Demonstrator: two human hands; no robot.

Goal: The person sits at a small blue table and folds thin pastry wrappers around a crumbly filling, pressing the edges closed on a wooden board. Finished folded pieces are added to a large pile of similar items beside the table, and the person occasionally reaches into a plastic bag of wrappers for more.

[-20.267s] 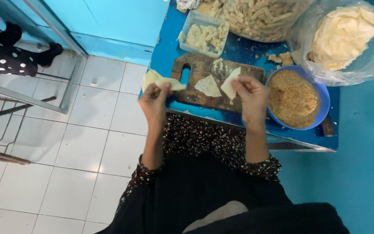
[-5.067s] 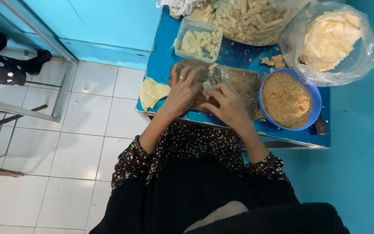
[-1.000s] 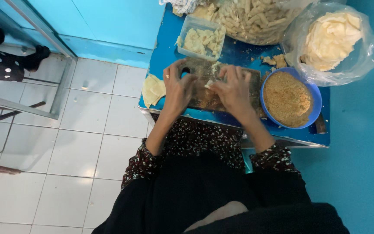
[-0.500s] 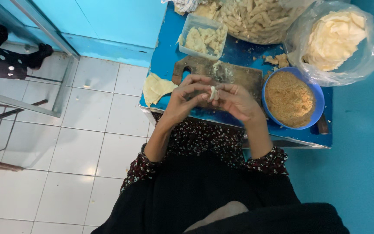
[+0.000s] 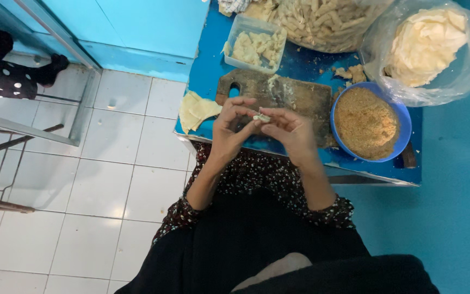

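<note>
My left hand [image 5: 230,126] and my right hand [image 5: 289,129] meet just above the near edge of a small blue table [image 5: 311,68]. Between their fingertips they pinch a small pale roll of dough [image 5: 261,117]; most of it is hidden by the fingers. Behind the hands lies a dark wooden cutting board [image 5: 286,95] with a smear of pale filling. A stack of thin pale wrapper sheets [image 5: 196,109] hangs over the table's left corner, beside my left hand.
A blue bowl of brown crumbs [image 5: 368,122] sits right of the board. At the back stand a clear tub of pale filling [image 5: 257,43], a bag of several finished rolls [image 5: 322,22] and a plastic bag of wrappers [image 5: 428,43]. White tiled floor [image 5: 110,179] lies to the left.
A second ago both hands pressed flat on the cutting board. They have since lifted toward me and now hold the rolled piece between them above the table's edge.
</note>
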